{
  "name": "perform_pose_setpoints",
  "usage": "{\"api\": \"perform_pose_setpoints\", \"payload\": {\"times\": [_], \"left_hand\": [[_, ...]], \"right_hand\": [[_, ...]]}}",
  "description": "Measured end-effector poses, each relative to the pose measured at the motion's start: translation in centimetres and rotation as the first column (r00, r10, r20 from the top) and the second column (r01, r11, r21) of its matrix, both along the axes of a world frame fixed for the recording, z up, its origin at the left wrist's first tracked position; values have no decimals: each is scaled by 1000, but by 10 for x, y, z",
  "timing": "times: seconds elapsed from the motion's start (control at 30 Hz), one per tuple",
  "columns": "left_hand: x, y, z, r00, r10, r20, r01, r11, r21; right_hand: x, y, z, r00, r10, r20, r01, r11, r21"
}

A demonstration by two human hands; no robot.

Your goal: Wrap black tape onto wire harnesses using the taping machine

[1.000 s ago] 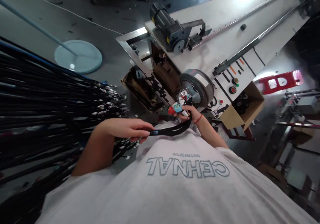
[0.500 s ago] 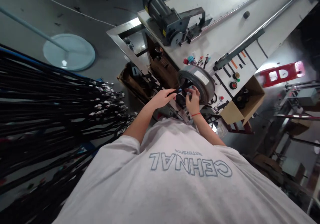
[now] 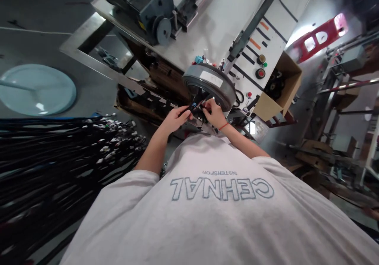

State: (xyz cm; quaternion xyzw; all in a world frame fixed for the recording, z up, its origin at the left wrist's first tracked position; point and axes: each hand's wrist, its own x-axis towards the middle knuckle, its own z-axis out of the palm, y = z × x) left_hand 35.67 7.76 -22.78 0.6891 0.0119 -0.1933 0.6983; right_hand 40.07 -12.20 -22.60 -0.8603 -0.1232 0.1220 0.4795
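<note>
In front of my shirt both hands work close together at the bench edge. My left hand (image 3: 177,119) is closed, with thumb and forefinger pinching a thin black cable that leads to a dark part with a blue spot (image 3: 194,104). My right hand (image 3: 215,115), a red string at its wrist, has its fingers curled in a pinch beside that part. What lies in the right fingertips is too small to make out. Just beyond my hands stands a large dark grey reel (image 3: 227,95) with a white label (image 3: 211,79).
A motor unit (image 3: 163,30) sits on the white bench (image 3: 220,24). At right are push buttons (image 3: 260,74) and an open cardboard box (image 3: 268,108) holding black parts. Many black cables with white connectors (image 3: 108,148) hang at left, near a round pale base (image 3: 38,87).
The view has turned and shifted, so the bench and reel sit further left. My hands remain close together beside the reel, and the blue-spotted part shows more clearly between them.
</note>
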Motion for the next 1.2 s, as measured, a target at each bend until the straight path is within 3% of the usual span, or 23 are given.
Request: {"api": "perform_pose_setpoints", "payload": {"times": [0.2,0.37,0.5,0.77,0.9,1.0,1.1,1.2], "left_hand": [[-2,-16,-27,997,32,71,-41,992,122],[-2,-21,-35,995,18,96,-27,995,96],[0,-22,-33,994,9,109,-21,994,108],[-17,-10,-13,984,-24,174,-14,977,214],[-16,-15,-19,984,-6,178,-41,965,260],[-13,-18,-24,986,32,164,-74,962,262],[-13,-22,-19,982,27,189,-82,954,289],[-19,-30,-6,963,23,268,-133,908,398]], "right_hand": [[-1,3,14,997,-35,64,33,999,28],[-7,2,33,978,-81,190,48,984,171],[7,13,34,984,-35,173,2,982,186],[15,17,25,997,-19,81,1,977,213],[31,22,20,969,189,158,-205,974,94],[42,25,21,891,386,238,-393,919,-19],[42,18,25,869,386,310,-368,922,-115],[42,13,21,882,366,299,-318,927,-197]]}}
